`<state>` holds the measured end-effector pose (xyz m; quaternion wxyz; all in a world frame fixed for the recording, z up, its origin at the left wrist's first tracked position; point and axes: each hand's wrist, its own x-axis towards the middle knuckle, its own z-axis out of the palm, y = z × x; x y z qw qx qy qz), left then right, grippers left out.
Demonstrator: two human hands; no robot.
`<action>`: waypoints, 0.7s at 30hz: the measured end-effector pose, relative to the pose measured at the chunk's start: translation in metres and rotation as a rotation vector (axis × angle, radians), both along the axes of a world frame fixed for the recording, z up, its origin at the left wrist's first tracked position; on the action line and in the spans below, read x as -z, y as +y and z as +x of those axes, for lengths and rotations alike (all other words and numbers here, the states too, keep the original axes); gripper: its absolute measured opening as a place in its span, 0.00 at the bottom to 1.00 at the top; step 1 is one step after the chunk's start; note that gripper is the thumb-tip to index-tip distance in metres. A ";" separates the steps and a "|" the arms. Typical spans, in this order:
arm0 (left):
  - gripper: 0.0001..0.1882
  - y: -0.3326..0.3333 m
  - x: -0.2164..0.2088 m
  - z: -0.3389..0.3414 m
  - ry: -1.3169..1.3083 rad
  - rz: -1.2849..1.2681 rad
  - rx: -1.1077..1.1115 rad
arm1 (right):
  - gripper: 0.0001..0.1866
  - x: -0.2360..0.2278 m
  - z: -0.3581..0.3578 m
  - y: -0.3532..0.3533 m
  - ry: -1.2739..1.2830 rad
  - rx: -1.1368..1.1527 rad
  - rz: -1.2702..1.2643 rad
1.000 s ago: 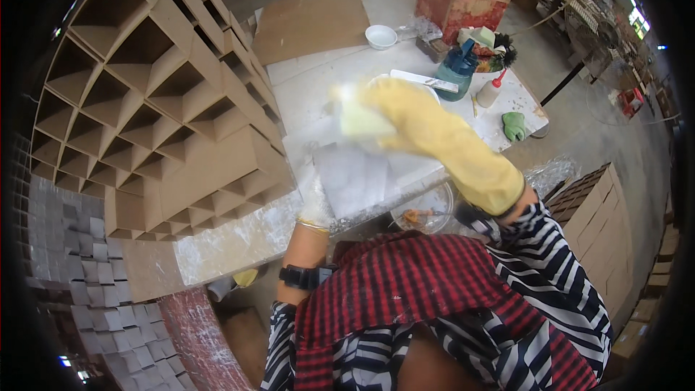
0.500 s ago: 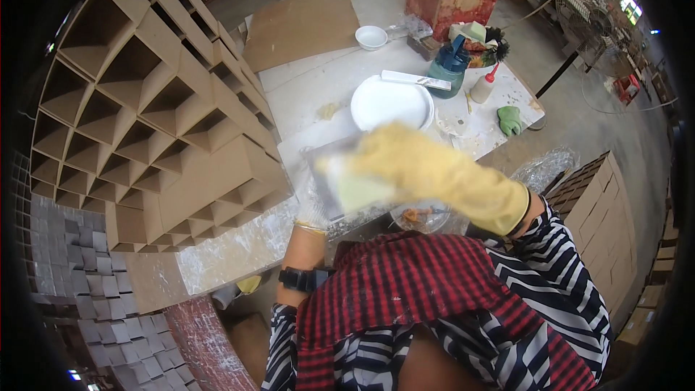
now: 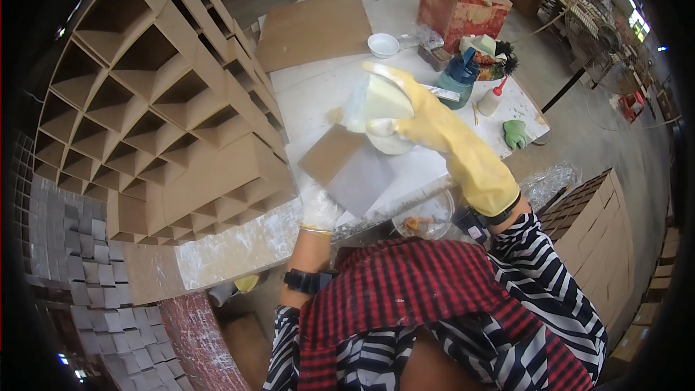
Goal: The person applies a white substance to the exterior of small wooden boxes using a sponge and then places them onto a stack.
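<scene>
- Gripping a pale green, sponge-like block between thumb and fingers, the yellow-rubber-gloved right hand is partly covering a round white plate at centre frame.
- The white-gloved left hand is resting beside a flat brown-and-grey panel, just below centre; its finger spread is staying unclear.
- Brown gridded shelving is filling the upper left.
</scene>
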<state>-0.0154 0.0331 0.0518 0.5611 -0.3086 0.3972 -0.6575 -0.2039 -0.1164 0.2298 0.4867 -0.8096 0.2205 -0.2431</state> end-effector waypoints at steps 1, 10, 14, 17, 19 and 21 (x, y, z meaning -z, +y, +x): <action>0.20 0.002 0.005 -0.001 -0.105 -0.069 -0.034 | 0.43 -0.001 0.001 0.005 -0.001 0.012 -0.027; 0.20 0.005 -0.034 -0.018 -3.387 0.532 -0.295 | 0.37 0.004 0.001 0.016 0.193 -0.020 -0.461; 0.20 -0.001 -0.029 -0.019 -3.152 0.484 -0.334 | 0.31 -0.007 0.005 0.029 0.270 0.024 -0.562; 0.20 0.004 -0.047 -0.024 -2.862 0.376 -0.329 | 0.26 -0.004 0.023 0.055 0.495 -0.173 -0.733; 0.20 0.011 -0.082 -0.033 -3.400 0.438 -0.095 | 0.24 0.000 0.032 0.074 0.466 -0.224 -0.751; 0.21 -0.002 -0.042 -0.028 -2.636 0.233 -0.317 | 0.22 0.007 0.034 0.063 0.511 -0.278 -0.789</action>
